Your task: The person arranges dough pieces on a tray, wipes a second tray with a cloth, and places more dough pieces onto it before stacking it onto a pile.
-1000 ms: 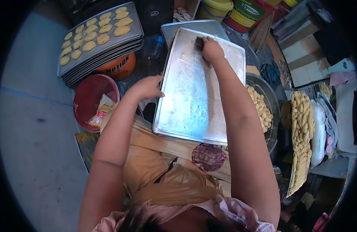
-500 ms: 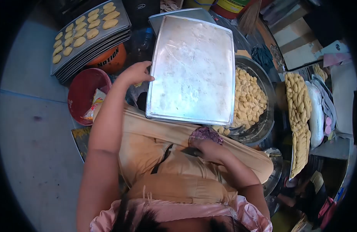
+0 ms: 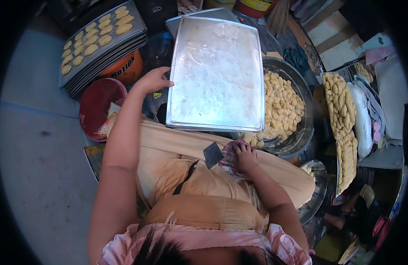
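A silvery baking tray (image 3: pixel 217 73) lies in front of my lap, its surface bare and lightly smudged. My left hand (image 3: pixel 156 81) grips its left edge, fingers partly hidden by the rim. On my thigh, my right hand (image 3: pixel 244 159) has its fingers bent over a purple patterned cloth (image 3: pixel 229 159), gathering it. A dark, flat, square-cornered piece (image 3: pixel 213 155), like a dough scraper, lies beside the cloth. Right of the tray, a wide dark basin (image 3: pixel 309 126) holds many small dough pieces (image 3: pixel 283 106), partly covered by the tray's edge.
Stacked trays (image 3: pixel 140 37) with shaped dough on top stand upper left on an orange bucket (image 3: pixel 124 68). A red tub (image 3: pixel 87 112) sits below them. Braided dough (image 3: pixel 340 106) fills trays at right. A plastic bottle (image 3: pixel 165 44) and a broom (image 3: pixel 281 17) are behind.
My right hand has moved up and right over the cloth, fingers now showing. The dark square piece has come into plain view on my lap. The tray has shifted slightly away and left.
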Motion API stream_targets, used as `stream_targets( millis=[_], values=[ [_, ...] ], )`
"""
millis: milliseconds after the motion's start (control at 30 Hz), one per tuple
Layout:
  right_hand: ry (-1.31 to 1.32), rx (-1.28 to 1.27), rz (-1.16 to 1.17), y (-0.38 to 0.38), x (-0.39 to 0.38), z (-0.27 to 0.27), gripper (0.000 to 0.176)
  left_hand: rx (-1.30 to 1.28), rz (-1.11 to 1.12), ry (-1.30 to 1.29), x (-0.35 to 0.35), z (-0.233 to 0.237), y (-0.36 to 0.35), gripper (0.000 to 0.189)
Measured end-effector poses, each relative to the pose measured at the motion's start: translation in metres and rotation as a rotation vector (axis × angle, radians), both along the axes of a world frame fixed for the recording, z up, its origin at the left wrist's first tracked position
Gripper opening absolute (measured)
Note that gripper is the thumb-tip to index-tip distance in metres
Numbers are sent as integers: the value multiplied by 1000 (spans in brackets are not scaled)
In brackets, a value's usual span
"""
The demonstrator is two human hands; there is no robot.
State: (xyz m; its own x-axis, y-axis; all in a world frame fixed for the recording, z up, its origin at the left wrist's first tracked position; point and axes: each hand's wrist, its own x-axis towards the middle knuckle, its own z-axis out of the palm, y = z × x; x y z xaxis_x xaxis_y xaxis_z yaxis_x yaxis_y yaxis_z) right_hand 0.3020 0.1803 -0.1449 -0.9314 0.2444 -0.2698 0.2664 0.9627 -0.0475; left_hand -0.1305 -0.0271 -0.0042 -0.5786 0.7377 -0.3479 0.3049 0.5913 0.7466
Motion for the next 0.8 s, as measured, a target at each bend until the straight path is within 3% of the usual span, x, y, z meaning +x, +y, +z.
stream_targets(
  millis=[167, 367, 467, 567, 700, 767, 800],
  values=[
    [-11, -194, -49, 37, -4, -33, 32, 84, -13, 22, -3, -8, -1, 66],
    [18, -356, -76, 36, -20, 52, 8, 71, -8, 53, -3, -9, -3, 67],
    [132, -465, 122, 27, -30, 113, 9, 38, 6, 17, -3, -9, -3, 69],
    [217, -719, 102, 29, -38, 166, 13, 3, -11, 24, -1, 0, -1, 71],
    [347, -896, -117, 57, -45, 204, 18, -12, -46, 75, -3, -1, -1, 72],
    [400, -921, -251, 72, -56, 210, 16, 4, -26, 46, -3, -6, 0, 71],
    [464, -814, -249, 75, -65, 203, 16, 11, -8, 22, -3, -7, 0, 71]
  ],
)
